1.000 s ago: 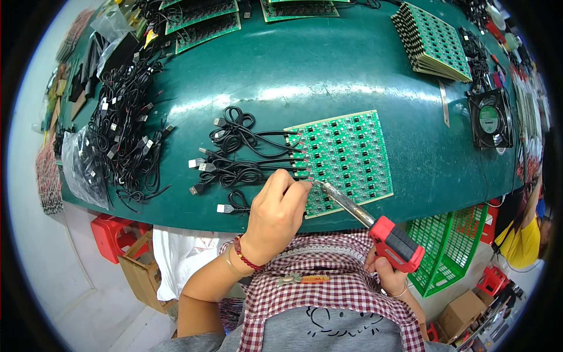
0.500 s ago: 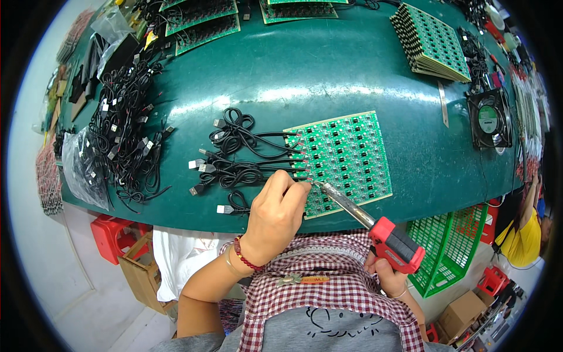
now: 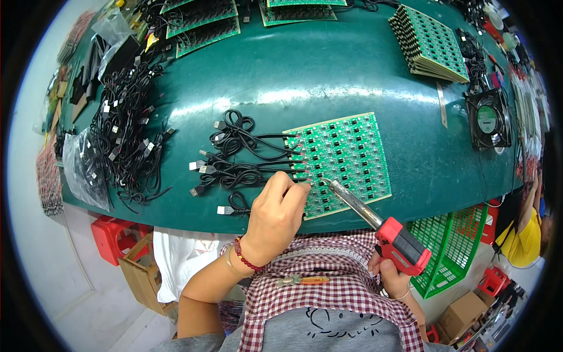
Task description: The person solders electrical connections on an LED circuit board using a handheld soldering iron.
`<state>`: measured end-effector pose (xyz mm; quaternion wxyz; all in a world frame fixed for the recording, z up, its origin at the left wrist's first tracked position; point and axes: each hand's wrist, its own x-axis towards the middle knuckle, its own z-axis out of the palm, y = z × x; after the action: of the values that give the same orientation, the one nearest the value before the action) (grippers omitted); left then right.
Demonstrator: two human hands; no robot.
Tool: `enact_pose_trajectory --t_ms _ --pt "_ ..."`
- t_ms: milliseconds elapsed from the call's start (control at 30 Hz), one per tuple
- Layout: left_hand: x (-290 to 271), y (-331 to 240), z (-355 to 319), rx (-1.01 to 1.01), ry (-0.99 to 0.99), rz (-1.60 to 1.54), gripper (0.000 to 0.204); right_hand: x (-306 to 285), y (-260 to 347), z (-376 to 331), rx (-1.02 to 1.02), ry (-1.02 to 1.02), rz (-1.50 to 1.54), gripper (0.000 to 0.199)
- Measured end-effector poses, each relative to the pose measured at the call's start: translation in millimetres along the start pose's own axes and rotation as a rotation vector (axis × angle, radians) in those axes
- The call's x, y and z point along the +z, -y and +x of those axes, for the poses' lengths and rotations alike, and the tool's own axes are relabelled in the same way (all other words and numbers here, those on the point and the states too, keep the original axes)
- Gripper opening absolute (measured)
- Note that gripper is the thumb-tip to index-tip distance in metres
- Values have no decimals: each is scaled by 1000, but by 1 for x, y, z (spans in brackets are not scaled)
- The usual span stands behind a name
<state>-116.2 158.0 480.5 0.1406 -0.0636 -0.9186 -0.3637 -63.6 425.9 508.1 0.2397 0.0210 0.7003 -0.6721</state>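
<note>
A green circuit board panel with rows of small black parts lies on the table in front of me. Several black USB cables run from its left edge, with coiled lengths and plugs lying to the left. My left hand is pinched at the panel's lower left edge on a USB cable, whose wire end is mostly hidden by my fingers. In my right hand is a red and black soldering iron. Its tip points up-left over the panel, just right of my left fingertips; contact cannot be made out.
A tangled heap of black cables lies at the left beside a clear plastic bag. Stacked panels and a black fan stand at the right. More panels sit at the far edge. A green crate is below the table.
The soldering iron has shifted slightly right, its tip drawing away from my left fingertips. My left hand has stayed in place at the panel's edge.
</note>
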Motion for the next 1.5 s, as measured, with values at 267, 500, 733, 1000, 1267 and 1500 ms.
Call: enact_pose_trajectory --t_ms 267,500,733,1000,1267,1500 --pt "0 -1 0 0 4 8 13 2 0 -1 3 0 5 22" --pt "-4 -10 5 -89 -11 37 12 4 -1 -5 -27 -41 -42 49" --pt "-6 -6 11 -87 76 -10 13 -1 -4 -7 25 11 58 22" --pt "-6 -8 21 -101 119 21 13 -1 -3 -7 46 -22 26 18" --pt "-13 -3 29 100 275 222 13 -3 -15 -5 -26 -219 255 23" --pt "-9 3 24 130 182 161 13 1 -5 2 -104 -233 235 36"
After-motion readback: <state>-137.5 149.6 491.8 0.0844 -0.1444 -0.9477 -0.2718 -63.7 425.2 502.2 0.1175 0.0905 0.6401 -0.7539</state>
